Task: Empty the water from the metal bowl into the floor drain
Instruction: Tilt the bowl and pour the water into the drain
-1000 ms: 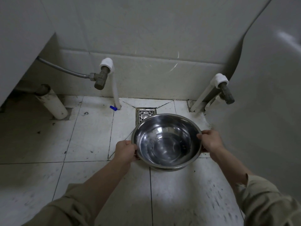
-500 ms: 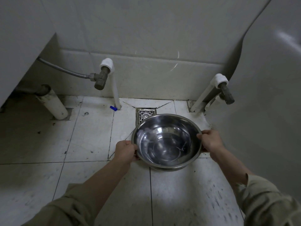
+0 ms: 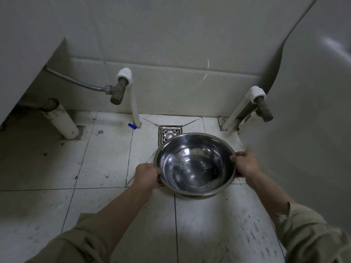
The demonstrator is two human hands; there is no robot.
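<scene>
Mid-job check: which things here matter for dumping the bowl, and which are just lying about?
In the job:
metal bowl, water inside
floor drain, beyond its far rim
left hand and right hand, gripping opposite rims

Lying about:
blue cap on the floor
left valve with hose
right valve
white pipe

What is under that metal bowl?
Beneath the bowl, the floor drain shows only its far part past the rim. White floor tiles lie around it. The bowl covers the rest of the drain.
</scene>
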